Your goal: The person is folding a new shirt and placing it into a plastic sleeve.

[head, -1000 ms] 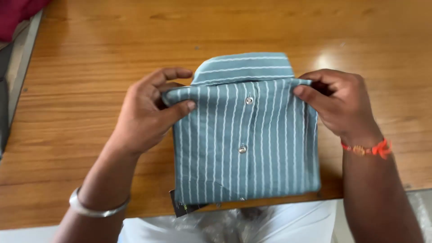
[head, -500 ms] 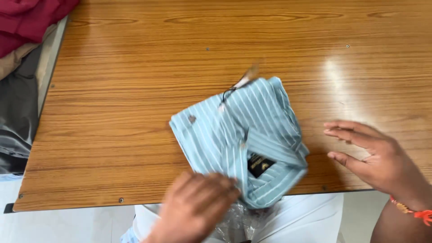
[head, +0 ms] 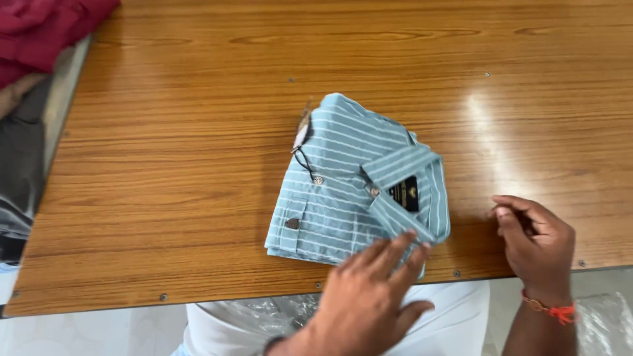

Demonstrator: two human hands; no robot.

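Note:
A folded light-blue shirt with white stripes [head: 349,191] lies on the wooden table [head: 198,132], its collar turned toward me and a dark label showing inside it. A paper tag on a dark cord [head: 302,135] hangs off a button at its far-left corner. My left hand [head: 369,290] rests flat with spread fingers on the shirt's near edge by the collar. To the right of the shirt, my right hand [head: 535,240] hovers over the table with fingers curled and nothing in it. A red thread band circles that wrist.
Dark red cloth [head: 46,29] is piled at the far left corner beside grey fabric [head: 20,171]. Crinkled clear plastic [head: 264,310] lies below the table's near edge, over my lap. Small screws dot the table edge.
The shirt was flipped and turned from button-front up with both hands gripping it. Both hands have let go; the left now presses its near edge and the right has drawn back.

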